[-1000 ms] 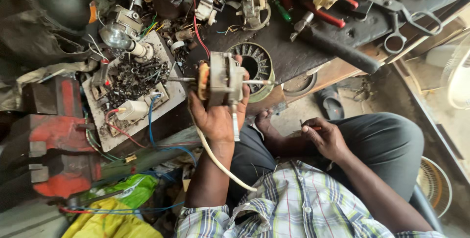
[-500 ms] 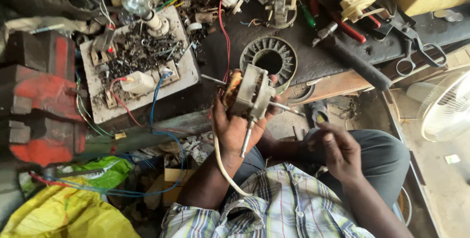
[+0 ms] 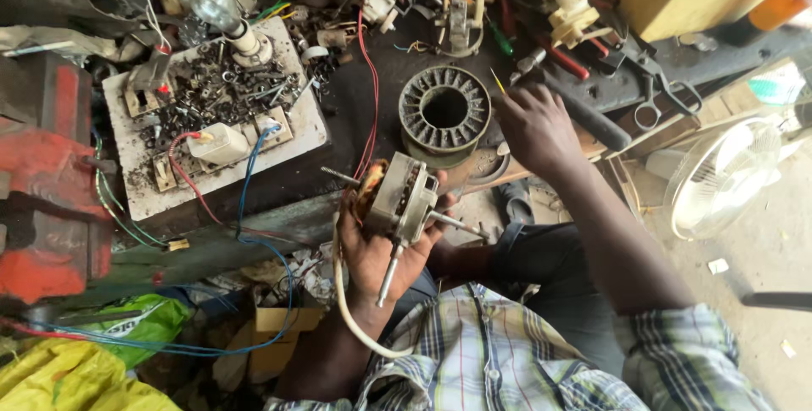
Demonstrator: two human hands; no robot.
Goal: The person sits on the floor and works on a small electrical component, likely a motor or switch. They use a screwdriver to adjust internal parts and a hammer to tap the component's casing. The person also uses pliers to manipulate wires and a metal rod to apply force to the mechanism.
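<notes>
**Right hand up at the bench, motor cradled in the left**

Since half a second ago, I see my right hand [image 3: 534, 126] has left my lap and reached up to the bench edge; the left hand [image 3: 382, 250] has kept the motor close to where it was, just above my knee.

The left hand is cupped palm-up, fingers curled loosely round the underside of the small electric motor [image 3: 397, 201]. The grip is partly closed, wrapping rather than pinching. The motor lies tilted in the palm, its shaft [image 3: 457, 224] sticking out to the right, another metal rod pointing down past the heel of the hand. A white cord [image 3: 345, 301] hangs from the motor along my forearm.

The right hand is curled, knuckles up, fingers bent down onto the dark bench top just right of the round finned stator ring [image 3: 445, 110]. A thin yellow sliver [image 3: 498, 81] shows at its fingertips; I cannot tell whether the fingers pinch it or merely touch it. A black-handled tool [image 3: 592, 119] lies just beside the hand.

The motor sits below and left of the right hand, apart from it.
</notes>
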